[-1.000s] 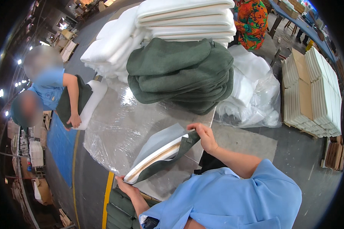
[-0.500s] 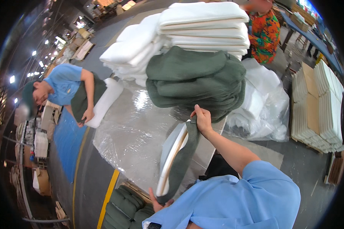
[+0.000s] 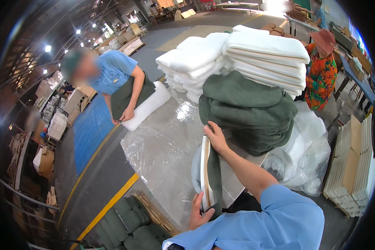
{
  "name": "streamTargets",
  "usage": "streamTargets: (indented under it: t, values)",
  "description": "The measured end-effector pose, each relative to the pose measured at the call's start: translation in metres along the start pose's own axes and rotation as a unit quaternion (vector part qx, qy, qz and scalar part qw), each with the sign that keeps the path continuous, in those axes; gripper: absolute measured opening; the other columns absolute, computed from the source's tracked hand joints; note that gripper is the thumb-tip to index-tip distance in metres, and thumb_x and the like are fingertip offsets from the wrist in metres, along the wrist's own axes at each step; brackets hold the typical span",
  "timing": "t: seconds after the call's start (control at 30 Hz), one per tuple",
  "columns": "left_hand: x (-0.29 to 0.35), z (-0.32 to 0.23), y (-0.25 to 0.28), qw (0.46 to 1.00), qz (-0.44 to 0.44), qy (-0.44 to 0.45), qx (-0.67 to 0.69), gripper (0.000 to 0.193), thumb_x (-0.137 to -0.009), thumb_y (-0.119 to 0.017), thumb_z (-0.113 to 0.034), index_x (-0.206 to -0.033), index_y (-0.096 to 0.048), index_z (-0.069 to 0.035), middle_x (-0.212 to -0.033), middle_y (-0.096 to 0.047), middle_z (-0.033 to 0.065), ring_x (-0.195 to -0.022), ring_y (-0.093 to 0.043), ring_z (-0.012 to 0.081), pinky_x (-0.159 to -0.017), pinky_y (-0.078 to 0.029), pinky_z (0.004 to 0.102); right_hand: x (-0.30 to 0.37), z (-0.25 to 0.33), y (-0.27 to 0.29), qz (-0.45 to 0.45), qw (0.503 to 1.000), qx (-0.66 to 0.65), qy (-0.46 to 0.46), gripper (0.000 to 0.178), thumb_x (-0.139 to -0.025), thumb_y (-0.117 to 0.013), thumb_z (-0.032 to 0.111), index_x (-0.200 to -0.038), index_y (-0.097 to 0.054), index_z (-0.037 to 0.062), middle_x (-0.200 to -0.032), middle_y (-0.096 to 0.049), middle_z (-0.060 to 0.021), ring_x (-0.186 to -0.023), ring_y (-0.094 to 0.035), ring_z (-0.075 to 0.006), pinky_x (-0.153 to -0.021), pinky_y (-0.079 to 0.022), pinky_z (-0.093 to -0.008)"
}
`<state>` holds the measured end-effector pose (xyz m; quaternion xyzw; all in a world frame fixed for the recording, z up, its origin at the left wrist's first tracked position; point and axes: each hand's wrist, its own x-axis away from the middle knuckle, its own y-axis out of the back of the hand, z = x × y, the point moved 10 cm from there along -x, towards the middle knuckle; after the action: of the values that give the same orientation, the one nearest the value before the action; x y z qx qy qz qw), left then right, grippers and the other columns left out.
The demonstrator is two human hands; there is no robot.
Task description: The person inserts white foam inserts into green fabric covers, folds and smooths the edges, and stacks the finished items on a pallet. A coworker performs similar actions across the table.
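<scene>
A seat cushion stands on edge on the plastic-covered table (image 3: pixel 154 141). Its layered white foam pad (image 3: pixel 206 166), with a tan strip along it, shows through the open side of a dark green fabric cover (image 3: pixel 213 173). My right hand (image 3: pixel 216 139) grips the cushion's far end, fingers curled over the cover. At the near end, my left hand (image 3: pixel 201 211) holds the cushion, its fingers on the foam and its thumb against the green fabric. Just beyond my right hand rises a pile of dark green covers (image 3: pixel 246 104).
White foam pads (image 3: pixel 266 52) are stacked at the back of the table. Across at the left, a person in blue (image 3: pixel 114 71) handles a green cover and white pad. A clear plastic bag (image 3: pixel 300 154) lies at right, near stacked white panels (image 3: pixel 350 166). Green cushions (image 3: pixel 125 221) sit below left.
My view has tilted up and shifted left. The cushion now stands more upright in the picture, and my left hand's fingers have come up onto the foam at its near end.
</scene>
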<state>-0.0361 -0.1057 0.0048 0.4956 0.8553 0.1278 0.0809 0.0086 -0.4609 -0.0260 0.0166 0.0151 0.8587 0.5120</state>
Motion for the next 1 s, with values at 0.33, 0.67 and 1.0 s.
streamTargets:
  t: [0.33, 0.67, 1.0]
  values:
    - [-0.225, 0.007, 0.004, 0.99, -0.048, -0.102, -0.082, 0.07, -0.1, -0.068, -0.012, -0.163, -0.04, 0.0, -0.162, -0.047, 0.0255, -0.149, -0.047, 0.0371, -0.125, -0.035, 0.0448, 0.028, 0.027, 0.049, 0.033, 0.982, 0.186, -0.016, 0.047, -0.092, -0.072, 0.028, -0.131, -0.072, 0.0011, -0.115, -0.076, -0.027, -0.111, -0.073, -0.0432, -0.099, -0.056, -0.046]
    - [-0.341, 0.018, -0.03, 0.999, 0.03, -0.026, -0.003, 0.037, -0.098, -0.067, -0.009, -0.134, -0.075, -0.008, -0.134, -0.071, 0.016, -0.124, -0.066, 0.0281, -0.108, -0.05, 0.0379, 0.008, 0.038, 0.035, 0.147, 0.941, 0.303, 0.026, 0.04, -0.1, -0.065, 0.036, -0.096, -0.072, -0.0035, -0.094, -0.075, -0.0262, -0.091, -0.072, -0.0443, -0.083, -0.054, -0.0506]
    - [-0.36, 0.049, -0.056, 0.982, 0.068, 0.049, 0.171, 0.026, -0.113, -0.058, -0.026, -0.109, -0.075, -0.007, -0.11, -0.072, -0.001, -0.103, -0.063, 0.01, -0.094, -0.05, 0.0273, 0.006, 0.045, 0.018, 0.206, 0.893, 0.389, 0.099, 0.043, -0.106, -0.059, 0.039, -0.102, -0.074, -0.0011, -0.1, -0.075, -0.0256, -0.097, -0.073, -0.045, -0.088, -0.055, -0.0529]
